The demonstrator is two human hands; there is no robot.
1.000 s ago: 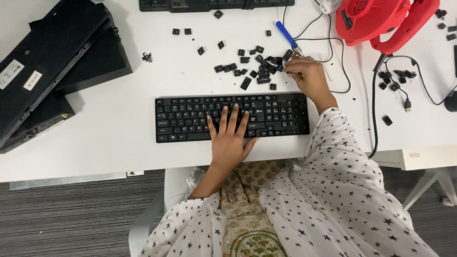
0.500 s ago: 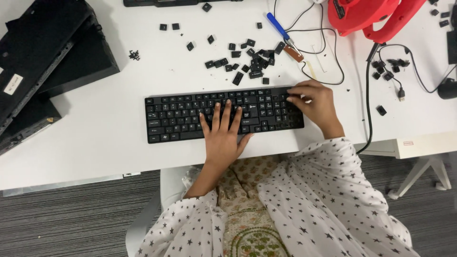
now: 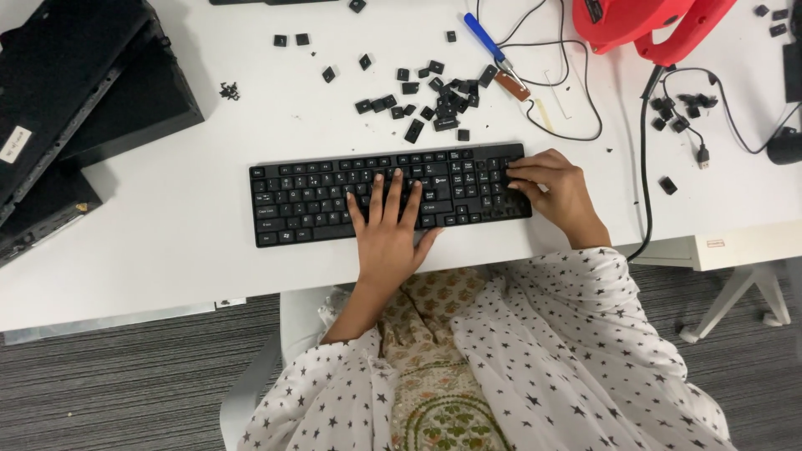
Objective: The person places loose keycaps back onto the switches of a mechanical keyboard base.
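Observation:
A black keyboard (image 3: 317, 199) lies on the white table (image 3: 167, 242) in front of me. My left hand (image 3: 388, 225) rests flat on its middle keys with the fingers spread. At the keyboard's right end, my right hand (image 3: 553, 189) presses its fingertips onto the keys; whether it holds a small key I cannot tell. Several loose black keycaps (image 3: 434, 96) lie scattered on the table just behind the keyboard.
Black flat boxes (image 3: 75, 108) are stacked at the left. A blue-handled tool (image 3: 486, 38) and thin cables (image 3: 568, 100) lie behind the keycaps. A red device (image 3: 652, 21) sits at the back right, with more small black parts (image 3: 681, 104) and a black cable (image 3: 645, 159).
My right hand has come from the loose keycaps down to the keyboard's right end. My left hand has stayed on the keys.

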